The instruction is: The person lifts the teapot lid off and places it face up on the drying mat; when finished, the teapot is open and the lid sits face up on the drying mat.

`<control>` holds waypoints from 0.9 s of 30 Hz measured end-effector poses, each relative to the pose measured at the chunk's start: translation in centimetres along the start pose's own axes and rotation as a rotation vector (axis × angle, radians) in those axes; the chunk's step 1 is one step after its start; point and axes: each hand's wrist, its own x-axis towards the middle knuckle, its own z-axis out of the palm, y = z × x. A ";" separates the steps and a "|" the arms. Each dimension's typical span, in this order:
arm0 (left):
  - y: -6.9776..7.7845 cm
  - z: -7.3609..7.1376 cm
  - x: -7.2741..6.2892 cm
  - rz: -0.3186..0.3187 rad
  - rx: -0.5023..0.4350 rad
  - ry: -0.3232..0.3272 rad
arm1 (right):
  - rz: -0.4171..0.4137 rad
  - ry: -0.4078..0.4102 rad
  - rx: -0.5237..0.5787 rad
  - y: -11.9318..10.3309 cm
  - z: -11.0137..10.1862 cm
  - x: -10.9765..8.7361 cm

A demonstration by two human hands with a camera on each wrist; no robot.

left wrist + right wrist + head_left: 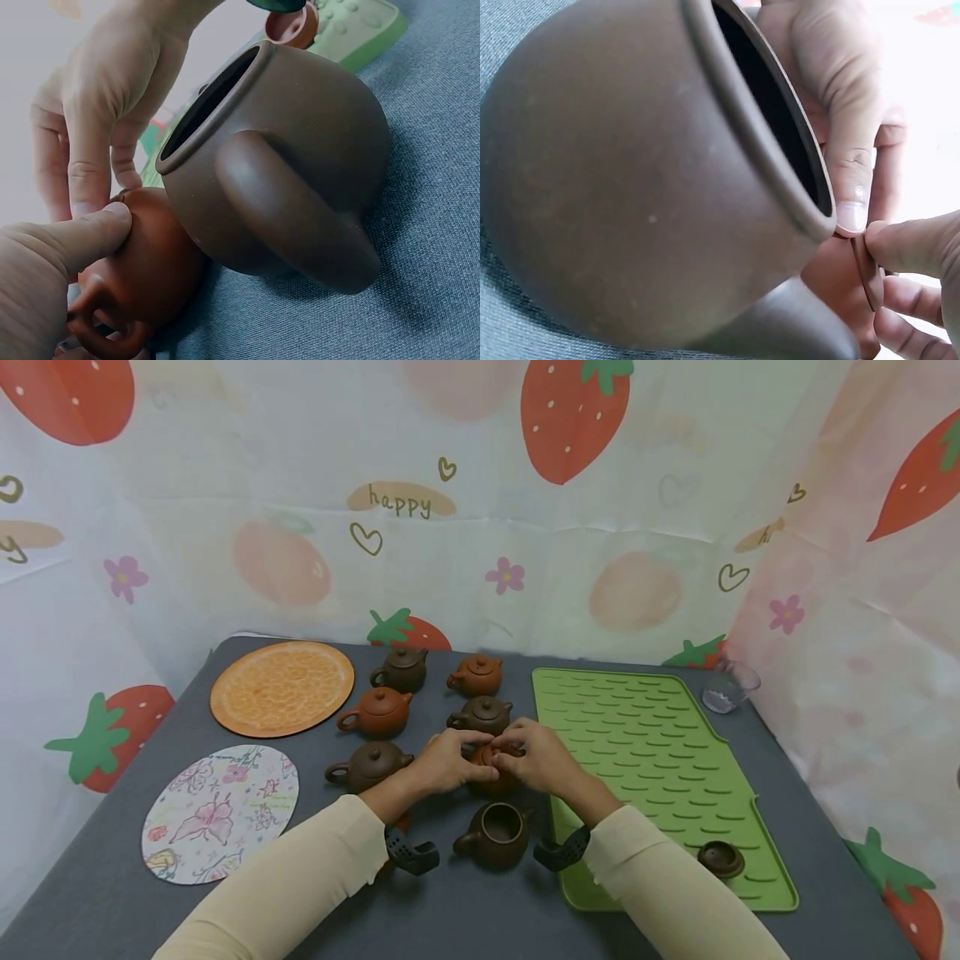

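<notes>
A reddish-brown clay teapot point(491, 785) stands mid-table under both hands. My left hand point(450, 762) holds it, the thumb on its shoulder near the handle in the left wrist view. With thumb and fingers my right hand point(542, 760) pinches its lid point(866, 274), which sits at the pot's mouth; whether it is fully seated is hidden. Just in front stands a dark brown teapot point(491, 847) with its mouth uncovered. It fills much of both wrist views.
More teapots stand behind and to the left, among them a dark one point(372, 764) and a red one point(382, 712). A small dark lid point(720, 858) lies on the green mat point(637, 793) at right. A glass cup point(729, 685) and two round mats, orange point(281, 689) and floral point(221, 814), lie around.
</notes>
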 end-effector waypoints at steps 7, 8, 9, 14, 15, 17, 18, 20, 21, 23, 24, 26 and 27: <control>0.1 0.0 0.0 0.003 0.013 0.003 | 0.008 0.045 -0.016 0.0 0.2 -0.1; 0.1 0.0 -0.1 0.004 0.012 0.002 | 0.009 0.050 -0.016 0.0 0.2 -0.1; 0.1 0.0 -0.1 0.005 0.013 0.001 | 0.004 0.056 -0.016 0.0 0.2 -0.2; 0.1 0.0 -0.1 0.014 0.019 -0.001 | -0.010 0.092 0.006 0.0 -0.1 -0.2; 0.1 0.0 -0.1 0.017 0.020 0.000 | -0.003 0.097 0.023 0.0 -0.2 -0.2; 0.1 0.0 0.0 0.018 0.021 0.002 | 0.030 0.098 0.062 0.0 -0.2 -0.2; 0.1 0.0 0.0 0.018 0.022 0.002 | 0.044 0.097 0.080 0.0 -0.2 -0.1; 0.0 -0.1 0.0 0.017 0.023 0.004 | 0.075 0.095 0.108 0.0 -0.2 -0.1; 0.0 -0.1 0.0 0.016 0.023 0.004 | 0.088 0.093 0.119 -0.1 -0.2 -0.1; 0.0 -0.1 0.0 0.014 0.024 0.004 | 0.098 0.095 0.126 -0.1 -0.2 0.0; 0.0 -0.1 0.0 0.015 0.025 0.004 | 0.101 0.099 0.127 -0.1 -0.2 0.0; 0.0 -0.1 0.0 0.017 0.025 0.004 | 0.109 0.104 0.130 -0.1 -0.1 0.0; 0.0 -0.1 0.0 0.018 0.023 0.003 | 0.111 0.107 0.135 0.0 -0.1 0.0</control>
